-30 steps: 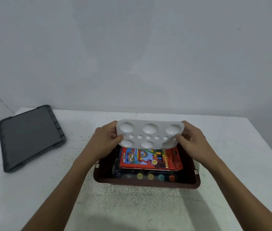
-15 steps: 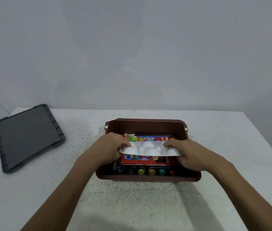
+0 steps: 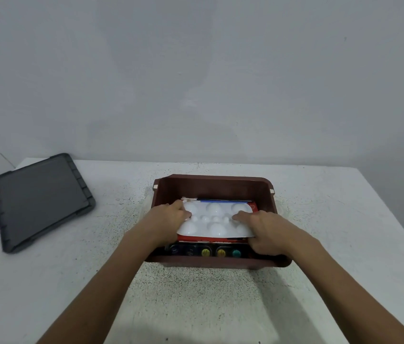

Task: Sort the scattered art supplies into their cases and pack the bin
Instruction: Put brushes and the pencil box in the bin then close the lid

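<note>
Palette (image 3: 215,220) front and centre: glossy white moulded plastic, a rounded oblong with big round wells along both long edges and a row of small ones between. It lies almost flat inside the bin (image 3: 215,186), a deep brown plastic tub with rounded corners and a thick rim. It rests on a red box (image 3: 253,207) whose far right corner peeks out. Along the bin's near wall runs a row of paint pots (image 3: 205,252) with dark bodies and round lids: yellow, orange-yellow and teal, the rest too dark to call. Behind the palette, thin brushes (image 3: 192,199) lie along the far wall, pale ends to the left.

Now the hands. Left hand (image 3: 168,219) is at the palette's left end, knuckles up, fingers curled at the edge and gripping it. Right hand (image 3: 260,229) takes the right end, fingers laid across the top toward the middle wells, thumb tucked at the near corner, pinching the plastic. Both bare forearms reach in from below, crossing the bin's near rim.

And the setting: the table (image 3: 196,294) is a matte white top peppered with black specks, with soft shadows beneath the arms. Far left, a dark grey lid (image 3: 39,197), flat and rectangular with ribbed edges, sits angled on the table, well apart from the bin. Behind it all is a plain pale grey wall (image 3: 196,70).
</note>
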